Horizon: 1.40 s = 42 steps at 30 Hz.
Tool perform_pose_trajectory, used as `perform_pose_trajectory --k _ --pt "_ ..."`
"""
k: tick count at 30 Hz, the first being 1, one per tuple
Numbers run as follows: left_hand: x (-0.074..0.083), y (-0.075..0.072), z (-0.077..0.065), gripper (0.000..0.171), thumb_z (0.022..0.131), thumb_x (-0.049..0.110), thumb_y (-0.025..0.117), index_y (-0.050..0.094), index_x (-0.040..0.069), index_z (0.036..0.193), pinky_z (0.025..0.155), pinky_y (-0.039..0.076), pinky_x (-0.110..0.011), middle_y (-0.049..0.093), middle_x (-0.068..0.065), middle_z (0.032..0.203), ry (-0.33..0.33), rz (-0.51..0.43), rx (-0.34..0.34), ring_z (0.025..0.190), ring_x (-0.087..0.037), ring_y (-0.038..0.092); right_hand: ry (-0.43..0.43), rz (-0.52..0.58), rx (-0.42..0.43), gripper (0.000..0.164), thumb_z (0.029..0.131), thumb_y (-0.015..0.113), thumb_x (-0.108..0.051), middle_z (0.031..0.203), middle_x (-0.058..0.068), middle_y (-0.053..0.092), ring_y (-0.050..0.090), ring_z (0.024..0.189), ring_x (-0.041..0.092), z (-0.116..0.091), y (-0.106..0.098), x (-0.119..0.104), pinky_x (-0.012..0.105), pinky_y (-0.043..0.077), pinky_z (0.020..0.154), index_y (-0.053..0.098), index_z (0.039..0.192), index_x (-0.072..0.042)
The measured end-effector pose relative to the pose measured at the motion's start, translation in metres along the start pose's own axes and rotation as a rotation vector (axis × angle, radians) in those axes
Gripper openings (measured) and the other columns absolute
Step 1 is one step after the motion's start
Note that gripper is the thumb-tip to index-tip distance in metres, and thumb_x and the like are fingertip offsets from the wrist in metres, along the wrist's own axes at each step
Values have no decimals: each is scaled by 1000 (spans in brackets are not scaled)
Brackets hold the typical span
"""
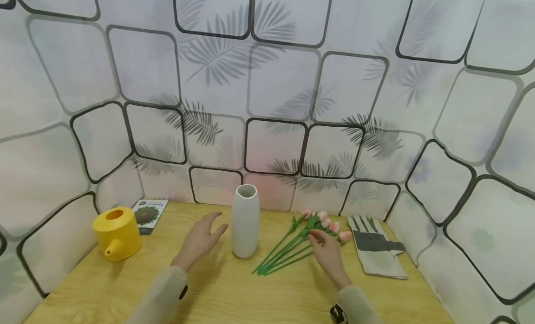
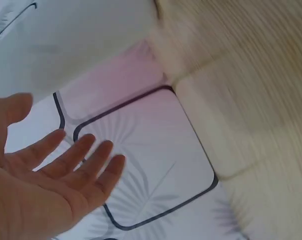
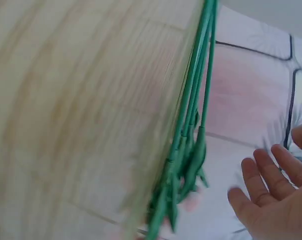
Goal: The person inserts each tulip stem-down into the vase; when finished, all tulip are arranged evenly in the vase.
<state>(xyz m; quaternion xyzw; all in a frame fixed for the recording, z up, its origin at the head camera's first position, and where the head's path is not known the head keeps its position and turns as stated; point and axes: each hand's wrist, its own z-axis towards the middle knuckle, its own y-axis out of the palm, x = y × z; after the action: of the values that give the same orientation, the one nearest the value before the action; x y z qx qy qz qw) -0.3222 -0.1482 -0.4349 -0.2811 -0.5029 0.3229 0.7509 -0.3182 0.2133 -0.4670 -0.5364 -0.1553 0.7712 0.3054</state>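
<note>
A tall white vase (image 1: pixel 245 222) stands upright on the wooden table. My left hand (image 1: pixel 200 238) is held just left of it, fingers spread and nothing in them; in the left wrist view the left hand (image 2: pixel 56 175) shows its palm beside the vase's pale side (image 2: pixel 86 45). Pink artificial tulips (image 1: pixel 322 217) with green stems (image 1: pixel 284 254) lie right of the vase, blooms toward the back wall. Over their leaves is my right hand (image 1: pixel 327 254), fingers loosely bent. The right wrist view shows the right hand (image 3: pixel 275 190) apart from the stems (image 3: pixel 193 100), holding nothing.
A yellow watering can (image 1: pixel 117 233) stands at the left, with a seed packet (image 1: pixel 149 215) behind it. Grey and white work gloves (image 1: pixel 376 245) lie at the right. A patterned sheet (image 1: pixel 276 82) rises along the table's back and sides.
</note>
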Motion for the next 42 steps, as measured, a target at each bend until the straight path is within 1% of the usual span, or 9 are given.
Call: perform_pose_trajectory --k 1,3,5,11,14,21,30,37,42 --pt "2 -1 2 58 99 41 57 48 5 143 102 44 -58 52 -21 141 -13 -77 -2 129 -40 50 39 53 7 29 97 63 -20 107 12 73 68 80 26 1 -2 3 28 54 64 69 119 -3" --pt "5 -2 5 61 98 47 56 47 8 144 102 46 -54 54 -19 140 -34 -209 -7 129 -36 51 119 137 9 28 96 64 -17 111 14 72 67 98 22 4 -6 8 24 53 77 69 119 -1" --pt "8 -3 8 66 95 54 56 46 11 145 100 48 -51 56 -18 138 -41 -297 -5 128 -33 53 195 242 -24 30 97 62 -14 112 19 69 67 97 25 5 -10 15 29 56 79 66 121 3" --pt "18 -1 15 64 93 54 61 47 16 143 95 51 -48 63 -12 128 -15 -386 48 122 -28 58 338 449 -127 33 98 59 -7 110 22 68 68 91 24 5 -10 30 35 59 78 59 125 11" --pt "23 1 17 63 92 45 66 47 15 143 92 53 -46 65 -12 125 18 -424 73 119 -27 59 344 494 -193 35 98 59 -6 111 21 69 68 91 20 6 -7 35 32 58 77 57 128 12" --pt "30 9 23 69 87 39 75 46 15 145 90 53 -47 63 -13 127 113 -446 141 118 -27 59 248 511 -407 44 98 58 -7 117 26 66 69 93 15 15 -1 41 29 58 79 48 133 17" --pt "40 16 30 70 81 30 82 50 15 142 92 52 -53 62 -9 130 252 -482 236 117 -28 59 285 619 -460 44 97 55 1 119 29 63 68 93 15 25 13 37 29 58 84 43 136 19" --pt "42 19 34 70 79 31 83 51 20 141 95 52 -51 63 -8 128 200 -545 216 116 -27 61 293 603 -478 46 99 53 0 131 34 52 67 99 17 28 17 37 32 56 90 40 140 16" --pt "41 20 36 71 79 31 84 51 20 141 93 53 -53 64 -11 127 168 -588 190 115 -30 62 296 610 -489 47 99 53 0 124 30 56 68 96 17 32 19 35 33 57 90 40 141 15"
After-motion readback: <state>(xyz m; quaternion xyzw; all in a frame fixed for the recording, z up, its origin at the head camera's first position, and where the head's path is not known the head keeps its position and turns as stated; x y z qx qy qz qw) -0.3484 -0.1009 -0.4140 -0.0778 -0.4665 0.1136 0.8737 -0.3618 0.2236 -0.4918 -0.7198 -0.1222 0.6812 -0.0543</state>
